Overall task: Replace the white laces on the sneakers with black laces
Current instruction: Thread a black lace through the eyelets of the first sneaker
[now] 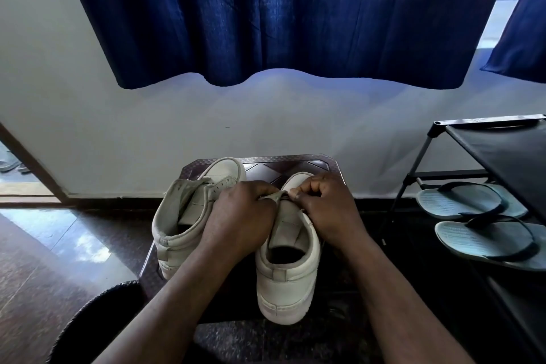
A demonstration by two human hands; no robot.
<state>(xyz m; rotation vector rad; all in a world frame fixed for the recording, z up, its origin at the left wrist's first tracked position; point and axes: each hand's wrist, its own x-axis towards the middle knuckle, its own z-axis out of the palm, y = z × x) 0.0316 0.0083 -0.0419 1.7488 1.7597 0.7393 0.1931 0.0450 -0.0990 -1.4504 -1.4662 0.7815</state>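
Two off-white sneakers stand heel-toward-me on a small dark stool. The left sneaker leans slightly left and its eyelet rows show no lace. Both hands work over the lacing area of the right sneaker. My left hand curls over its left side, and my right hand sits on its right side. Between the fingertips of both hands a short pale piece, lace or tongue edge, is pinched; I cannot tell which. No black lace is in view.
A black shoe rack stands at the right with a pair of grey flip-flops on its lower shelf. A blue curtain hangs over the white wall behind the stool. A dark round object sits at lower left on the polished floor.
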